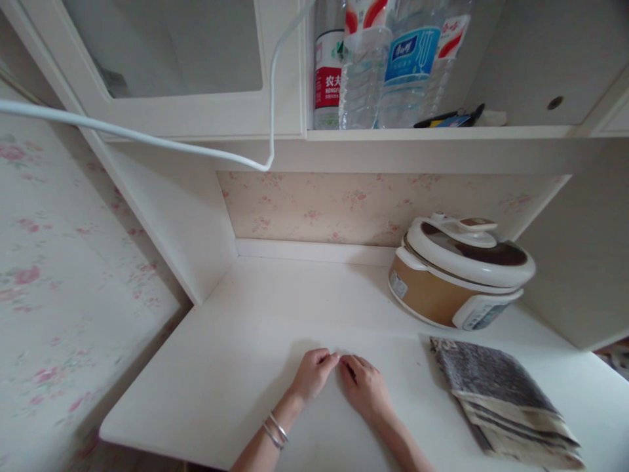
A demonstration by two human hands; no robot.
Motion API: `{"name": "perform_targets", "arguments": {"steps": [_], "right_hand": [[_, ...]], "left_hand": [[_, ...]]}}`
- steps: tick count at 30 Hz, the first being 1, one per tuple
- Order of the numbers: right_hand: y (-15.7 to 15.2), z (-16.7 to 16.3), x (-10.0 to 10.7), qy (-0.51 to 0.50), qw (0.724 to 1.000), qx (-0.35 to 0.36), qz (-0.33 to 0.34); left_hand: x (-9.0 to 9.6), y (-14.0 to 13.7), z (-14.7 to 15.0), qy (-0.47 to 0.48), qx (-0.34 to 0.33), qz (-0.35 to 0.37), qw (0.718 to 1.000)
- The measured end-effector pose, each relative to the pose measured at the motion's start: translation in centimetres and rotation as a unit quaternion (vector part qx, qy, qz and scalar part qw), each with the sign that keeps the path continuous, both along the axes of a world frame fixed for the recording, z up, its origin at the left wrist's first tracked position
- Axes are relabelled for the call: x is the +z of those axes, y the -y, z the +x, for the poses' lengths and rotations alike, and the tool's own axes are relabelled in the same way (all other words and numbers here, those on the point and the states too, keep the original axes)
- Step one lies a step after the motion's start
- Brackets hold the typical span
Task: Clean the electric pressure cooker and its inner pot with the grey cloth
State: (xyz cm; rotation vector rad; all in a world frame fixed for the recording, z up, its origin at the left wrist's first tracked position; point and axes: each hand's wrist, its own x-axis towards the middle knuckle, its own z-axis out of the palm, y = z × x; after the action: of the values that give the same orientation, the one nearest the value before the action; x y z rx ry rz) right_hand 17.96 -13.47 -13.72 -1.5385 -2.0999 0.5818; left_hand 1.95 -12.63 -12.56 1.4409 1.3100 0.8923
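Silver bangles point(276, 430) circled the wrist of the left hand point(315, 373), which rested on the white tabletop point(221, 367), nearer to the viewer than the cooker point(432, 292) and to its left. Just beside it lay the right hand point(364, 385), also to the near left of the cooker. Fingers on both were curled inward into loose fists, the left thumb laid along its bent forefinger, and the two met or almost met at their tips; which of these I could not tell. Directly on the near side of the cooker, to the right of the right hand and apart from it, a folded cloth point(491, 373) lay flat, dark grey on its far part and beige with dark stripes on its near part. The cooker itself stood upright, tan-sided, its white-rimmed lid point(472, 252) on top and its control panel point(484, 314) facing the near side. High to the left of the cooker, a white cable point(147, 139) crossed before a cabinet door point(187, 115). Behind the cooker ran floral wallpaper point(304, 203). Above the cooker, a shelf point(442, 133) bore clear plastic bottles point(363, 78) with red, white and blue labels, and small flat items point(452, 120) lay to their right.
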Motion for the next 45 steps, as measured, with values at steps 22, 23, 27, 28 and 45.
{"name": "perform_targets", "arguments": {"steps": [22,23,27,28,45], "right_hand": [[0.05,-0.1,-0.01,0.015,1.0,0.003,0.011],[0.06,-0.11,-0.05,0.017,1.0,0.002,0.013],[0.09,-0.08,-0.25,0.014,1.0,0.001,0.018],[0.09,-0.07,-0.3,0.013,1.0,0.001,0.02],[0.05,-0.05,-0.2,0.017,1.0,0.005,0.021]], "left_hand": [[0.32,0.0,-0.22,0.029,0.017,0.001,0.999],[0.3,-0.01,-0.24,0.03,0.02,0.002,0.999],[0.22,-0.01,-0.28,0.029,0.028,0.006,0.999],[0.21,0.0,-0.29,0.028,0.028,0.008,0.999],[0.01,-0.05,-0.33,0.034,0.027,-0.001,0.999]]}}
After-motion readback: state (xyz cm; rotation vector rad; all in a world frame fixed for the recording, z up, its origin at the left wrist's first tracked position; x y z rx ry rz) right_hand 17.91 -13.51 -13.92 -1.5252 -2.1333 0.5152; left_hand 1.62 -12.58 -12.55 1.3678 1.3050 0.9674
